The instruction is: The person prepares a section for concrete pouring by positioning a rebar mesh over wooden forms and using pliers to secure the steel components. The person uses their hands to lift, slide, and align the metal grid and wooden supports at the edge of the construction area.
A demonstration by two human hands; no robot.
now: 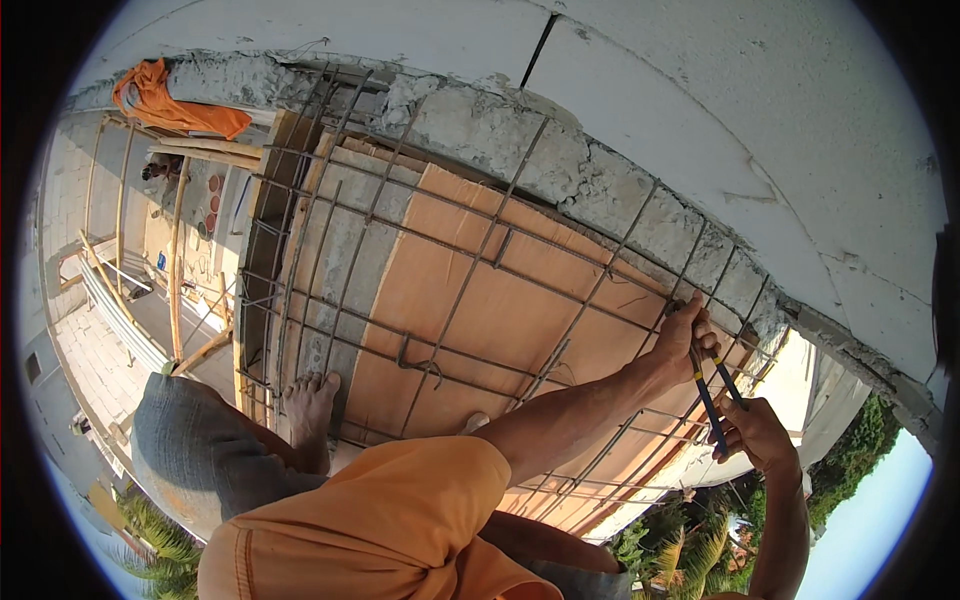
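A pair of pincers [703, 398] with dark blue handles and yellow bands is in my right hand [757, 434]. My fingers are round the lower ends of its spread handles. The tool's head points up toward the steel and is partly hidden by my left hand [685, 326]. That hand is closed beside a crossing of the rebar grid [505, 222], close to the concrete edge. Whatever its fingers pinch is too small to make out. The thin ribbed bars run over an orange-brown plywood sheet [455, 270], with some bent hooks sticking up.
Broken concrete [490, 135] edges the white wall [760, 80] ahead. My bare foot [311, 405] rests among the bars at left. Beyond a wooden form board [262, 260] is a drop with bamboo poles [178, 260]. An orange cloth [165, 105] hangs at far left.
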